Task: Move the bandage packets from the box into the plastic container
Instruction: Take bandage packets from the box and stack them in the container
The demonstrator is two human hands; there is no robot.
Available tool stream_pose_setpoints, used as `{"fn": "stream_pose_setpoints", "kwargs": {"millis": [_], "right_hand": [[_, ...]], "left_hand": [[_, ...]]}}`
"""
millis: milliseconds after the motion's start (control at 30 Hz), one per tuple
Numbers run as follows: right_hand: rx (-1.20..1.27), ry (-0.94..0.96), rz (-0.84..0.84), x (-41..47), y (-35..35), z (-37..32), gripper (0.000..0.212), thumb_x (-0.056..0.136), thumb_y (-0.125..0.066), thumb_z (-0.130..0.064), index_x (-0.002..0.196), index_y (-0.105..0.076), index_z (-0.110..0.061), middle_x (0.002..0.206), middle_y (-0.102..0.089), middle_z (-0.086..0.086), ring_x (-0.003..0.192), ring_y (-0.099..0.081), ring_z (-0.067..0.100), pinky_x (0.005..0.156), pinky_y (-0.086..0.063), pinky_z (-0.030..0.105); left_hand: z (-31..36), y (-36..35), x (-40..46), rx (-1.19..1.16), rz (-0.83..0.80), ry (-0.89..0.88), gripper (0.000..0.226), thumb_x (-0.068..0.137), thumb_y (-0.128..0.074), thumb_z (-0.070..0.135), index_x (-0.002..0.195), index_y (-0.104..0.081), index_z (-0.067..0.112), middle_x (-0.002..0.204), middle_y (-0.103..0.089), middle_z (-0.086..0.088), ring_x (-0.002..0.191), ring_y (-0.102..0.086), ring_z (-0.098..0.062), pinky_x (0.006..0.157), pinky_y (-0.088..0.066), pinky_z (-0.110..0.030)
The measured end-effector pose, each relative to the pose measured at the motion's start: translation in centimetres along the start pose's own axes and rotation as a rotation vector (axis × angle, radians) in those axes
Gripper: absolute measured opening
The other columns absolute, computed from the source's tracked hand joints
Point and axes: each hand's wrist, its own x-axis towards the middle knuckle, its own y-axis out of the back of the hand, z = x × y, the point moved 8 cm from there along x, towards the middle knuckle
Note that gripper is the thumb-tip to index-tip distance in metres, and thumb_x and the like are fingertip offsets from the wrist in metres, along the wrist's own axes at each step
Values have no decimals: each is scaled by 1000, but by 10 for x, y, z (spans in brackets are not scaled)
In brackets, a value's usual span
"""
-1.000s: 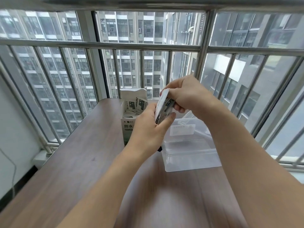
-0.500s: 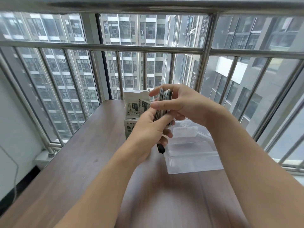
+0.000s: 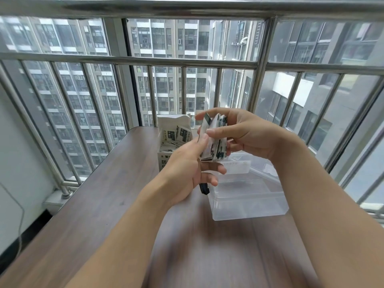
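My right hand (image 3: 247, 134) grips a stack of white and dark bandage packets (image 3: 215, 140) on edge, held in the air above the far left corner of the clear plastic container (image 3: 247, 206). My left hand (image 3: 187, 169) is just left of the stack, its index finger touching the stack's near face, the other fingers loosely curled and holding nothing. The open white box (image 3: 173, 138) stands on the table behind my left hand, with more packets showing inside it. The container looks empty apart from a label on its far wall.
The wooden table (image 3: 108, 200) runs from me to the metal window railing (image 3: 187, 63). A small dark object (image 3: 204, 189) lies between the box and the container, partly under my left hand. A cable (image 3: 19, 225) hangs at the left wall.
The packet stack has shifted fully into my right hand and turned edge-on. My left hand let go of it, dropped slightly and now only touches it with a fingertip.
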Motion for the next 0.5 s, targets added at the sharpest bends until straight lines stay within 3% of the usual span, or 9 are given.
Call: {"fn": "stream_pose_setpoints", "kwargs": {"millis": [133, 300, 500], "right_hand": [[54, -41, 91, -1, 14, 6, 47, 92, -64, 6, 132, -62, -18, 84, -72, 2, 64, -64, 13, 44, -44, 18], [41, -19, 93, -1, 16, 5, 45, 92, -65, 5, 128, -65, -22, 101, -73, 8, 79, -69, 16, 50, -47, 19], [42, 36, 81, 1, 14, 2, 46, 93, -63, 6, 130, -65, -20, 102, -73, 5, 86, -70, 19, 58, -43, 27]], "left_hand": [[-1, 1, -1, -68, 30, 8, 47, 108, -32, 43, 118, -63, 10, 108, -74, -18, 68, -68, -27, 44, -52, -28], [1, 4, -1, -25, 60, 2, 49, 107, -28, 48, 117, -64, 16, 111, -76, -14, 94, -75, -37, 53, -60, -31], [0, 7, 1, -61, 107, -9, 55, 105, -23, 54, 117, -64, 20, 112, -76, -14, 103, -73, -38, 67, -65, -41]]}}
